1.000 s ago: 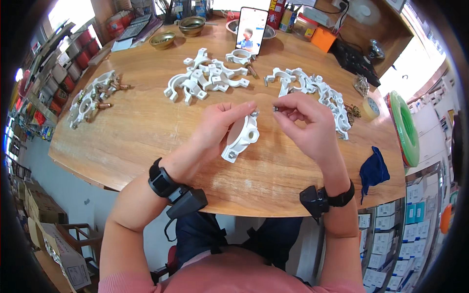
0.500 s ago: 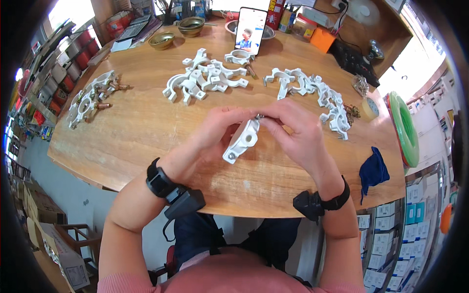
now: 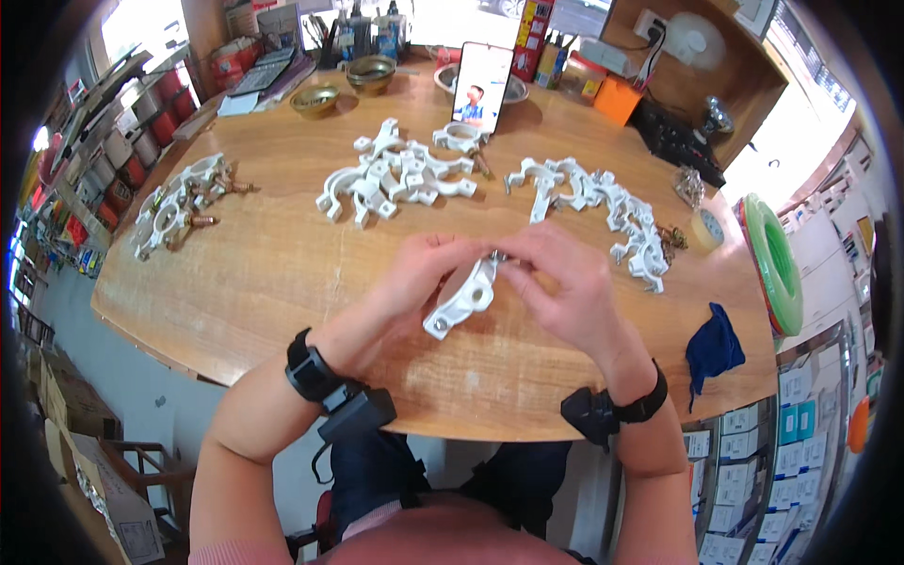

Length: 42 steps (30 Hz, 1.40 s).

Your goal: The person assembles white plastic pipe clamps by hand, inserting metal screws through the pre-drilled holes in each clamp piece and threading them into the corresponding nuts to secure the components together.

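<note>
A white plastic pipe clamp (image 3: 460, 303) is held tilted over the front middle of the table, its lower end toward me. My left hand (image 3: 420, 271) is closed round its left side, with some fingers hidden behind it. At the clamp's upper end sits a small metal screw (image 3: 497, 255). My right hand (image 3: 573, 290) pinches at this screw with thumb and forefinger. Beyond my hands lies a heap of white clamp halves (image 3: 400, 169). Another group of white clamp pieces (image 3: 584, 188) curves along the right side. Clamps with brass-coloured bolts (image 3: 174, 212) lie at the left.
A phone (image 3: 482, 87) stands upright at the back, near brass-coloured bowls (image 3: 370, 75). A tape roll (image 3: 706, 228), a dark blue cloth (image 3: 714, 348) and small brass-coloured hardware (image 3: 672, 239) are at the right. The wooden table (image 3: 282, 292) has a curved front edge close to me.
The view has tilted up a little, so the table's things appear lower. Both hands keep their hold on the clamp and screw, with only a slight shift of the fingers.
</note>
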Motion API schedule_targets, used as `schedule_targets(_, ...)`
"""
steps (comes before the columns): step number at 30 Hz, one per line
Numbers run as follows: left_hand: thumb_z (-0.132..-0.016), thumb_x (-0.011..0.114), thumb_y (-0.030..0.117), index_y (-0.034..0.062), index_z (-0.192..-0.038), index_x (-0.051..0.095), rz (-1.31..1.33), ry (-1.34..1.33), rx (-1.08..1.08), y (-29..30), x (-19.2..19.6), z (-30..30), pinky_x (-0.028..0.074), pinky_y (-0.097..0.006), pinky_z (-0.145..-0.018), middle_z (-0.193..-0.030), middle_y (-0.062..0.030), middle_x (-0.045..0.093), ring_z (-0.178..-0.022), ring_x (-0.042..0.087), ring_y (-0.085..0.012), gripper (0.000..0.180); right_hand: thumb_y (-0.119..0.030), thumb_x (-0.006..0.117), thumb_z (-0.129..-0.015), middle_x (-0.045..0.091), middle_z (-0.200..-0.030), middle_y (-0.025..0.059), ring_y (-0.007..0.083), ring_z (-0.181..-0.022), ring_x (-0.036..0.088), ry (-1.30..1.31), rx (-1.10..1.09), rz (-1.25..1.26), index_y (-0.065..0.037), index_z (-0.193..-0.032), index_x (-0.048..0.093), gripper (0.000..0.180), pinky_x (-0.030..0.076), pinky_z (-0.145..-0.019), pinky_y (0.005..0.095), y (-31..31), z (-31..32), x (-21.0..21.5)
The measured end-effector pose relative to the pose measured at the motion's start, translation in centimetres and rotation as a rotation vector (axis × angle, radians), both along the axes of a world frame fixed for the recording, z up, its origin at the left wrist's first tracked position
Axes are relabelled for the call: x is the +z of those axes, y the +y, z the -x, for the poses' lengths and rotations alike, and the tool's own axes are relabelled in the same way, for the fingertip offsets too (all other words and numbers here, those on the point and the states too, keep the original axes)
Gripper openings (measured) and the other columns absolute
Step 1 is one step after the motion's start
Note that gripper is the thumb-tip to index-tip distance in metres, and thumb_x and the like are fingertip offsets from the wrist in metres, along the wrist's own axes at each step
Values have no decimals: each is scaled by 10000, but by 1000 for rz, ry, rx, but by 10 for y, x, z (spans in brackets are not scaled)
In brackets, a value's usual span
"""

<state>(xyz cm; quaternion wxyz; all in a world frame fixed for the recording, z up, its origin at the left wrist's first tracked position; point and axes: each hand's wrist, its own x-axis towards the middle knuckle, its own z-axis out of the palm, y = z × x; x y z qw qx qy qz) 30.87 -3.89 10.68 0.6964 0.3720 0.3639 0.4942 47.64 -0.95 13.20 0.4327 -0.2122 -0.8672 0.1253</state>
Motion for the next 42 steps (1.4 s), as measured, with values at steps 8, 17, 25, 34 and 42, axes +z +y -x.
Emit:
schedule_targets(8,-820,536,222,19,-803,579,9,7,42,7,3,2,398,-208,-419,-642,-15,557,-515,518,-75,208,-75,650,-684,572,-754,71,184,-550,548,-23,-46,39,-41,-845,594,174,437,-497,267,0,2,7)
schedule_targets(17,-822,539,216,54,-823,586,22,21,71,4,2,8,379,-183,-489,-694,6,569,-577,501,-48,169,-9,578,-695,578,-825,82,189,-574,563,-27,-56,47,-44,-940,589,248,450,-511,257,-7,-1,3)
schedule_targets(25,-812,551,215,41,-786,570,10,-19,91,7,6,4,366,-186,-426,-648,-6,558,-515,501,-59,177,-1,557,-708,580,-840,79,171,-587,569,-60,-45,111,-53,-1002,563,299,453,-519,251,-4,-1,1)
schedule_targets(34,-799,566,206,37,-728,555,-7,26,155,10,1,5,328,-196,-378,-548,6,504,-432,450,-63,184,-15,537,-722,575,-795,73,181,-559,555,-74,-99,169,-70,-1004,556,288,441,-499,257,-4,1,-3)
schedule_targets(42,-789,573,191,11,-745,561,-55,70,196,15,-3,5,279,-193,-326,-548,-13,524,-369,406,-56,185,-28,524,-733,586,-762,87,190,-557,559,-41,-127,180,-74,-1031,544,302,440,-501,271,-3,1,-9)
